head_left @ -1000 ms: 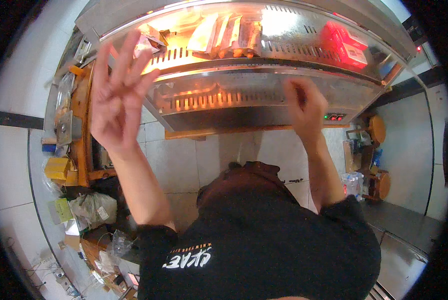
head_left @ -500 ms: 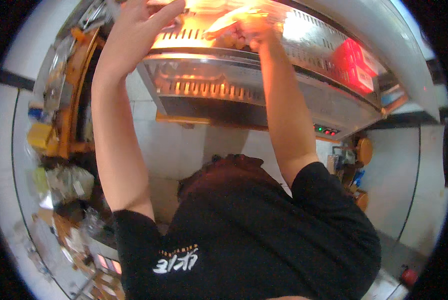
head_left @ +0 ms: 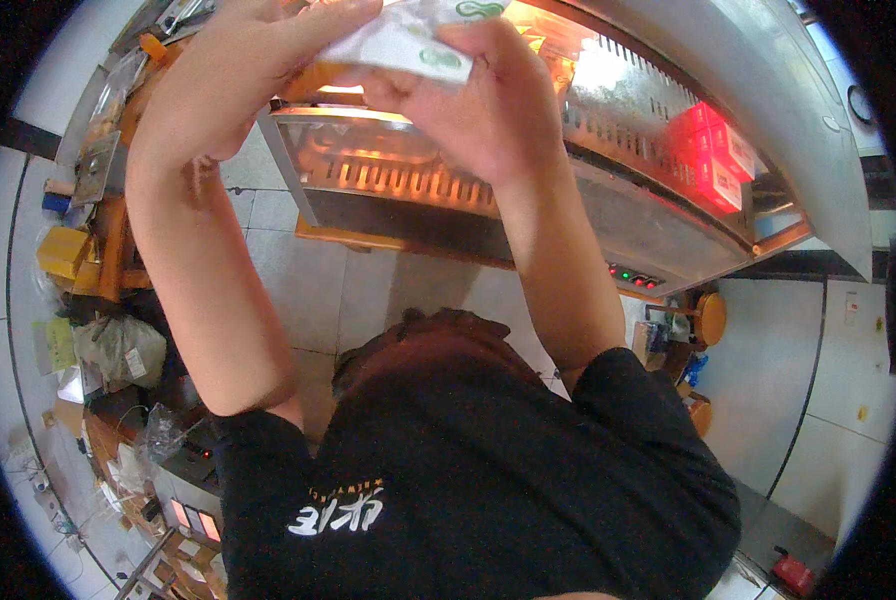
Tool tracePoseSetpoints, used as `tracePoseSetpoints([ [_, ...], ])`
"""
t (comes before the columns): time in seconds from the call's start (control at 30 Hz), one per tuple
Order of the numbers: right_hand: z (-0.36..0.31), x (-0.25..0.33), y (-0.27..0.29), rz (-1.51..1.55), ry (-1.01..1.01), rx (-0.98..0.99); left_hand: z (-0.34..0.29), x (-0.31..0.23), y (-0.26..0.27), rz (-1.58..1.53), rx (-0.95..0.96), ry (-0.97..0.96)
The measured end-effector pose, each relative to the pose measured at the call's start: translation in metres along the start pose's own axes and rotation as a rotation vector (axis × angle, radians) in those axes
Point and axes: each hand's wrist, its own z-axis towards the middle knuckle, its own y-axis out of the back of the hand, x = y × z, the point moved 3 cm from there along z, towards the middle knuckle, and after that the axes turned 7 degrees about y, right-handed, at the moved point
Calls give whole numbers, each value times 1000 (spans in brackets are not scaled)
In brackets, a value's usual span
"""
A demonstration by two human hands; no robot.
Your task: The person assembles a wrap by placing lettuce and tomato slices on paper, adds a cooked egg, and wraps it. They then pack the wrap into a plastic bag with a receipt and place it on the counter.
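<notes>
A white paper packet with green printed marks (head_left: 403, 42) is held up at the upper edge of the view, in front of a lit warming cabinet (head_left: 408, 135). My right hand (head_left: 493, 110) grips its right side, thumb on the paper and fingers curled beneath. On the other side my left hand (head_left: 258, 65) is closed at the packet, its thumb lying along the paper; the top of this hand runs out of view. What is inside the packet cannot be seen. Behind the hands the cabinet glows orange over slotted metal shelves.
Red boxes (head_left: 713, 155) stand at the cabinet's right end, above a row of small indicator lights (head_left: 636, 275). Left of me is a cluttered wooden shelf with a yellow box (head_left: 65, 252) and plastic bags (head_left: 123, 350). Round wooden stools (head_left: 706, 318) stand to the right.
My right hand has drawn back from the cabinet's inside toward my left hand. The white paper packet has come into view between both hands, and my left arm has shifted slightly left.
</notes>
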Motion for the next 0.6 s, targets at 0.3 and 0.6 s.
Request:
tracePoseSetpoints([
  [0.3, -82, 82, 103, -641, -164, -526, -5, -13, 1, -336, 109, -210],
  [0.6, -17, 272, 284, -1818, -23, -987, 9, -23, -3, -347, 501, -391],
])
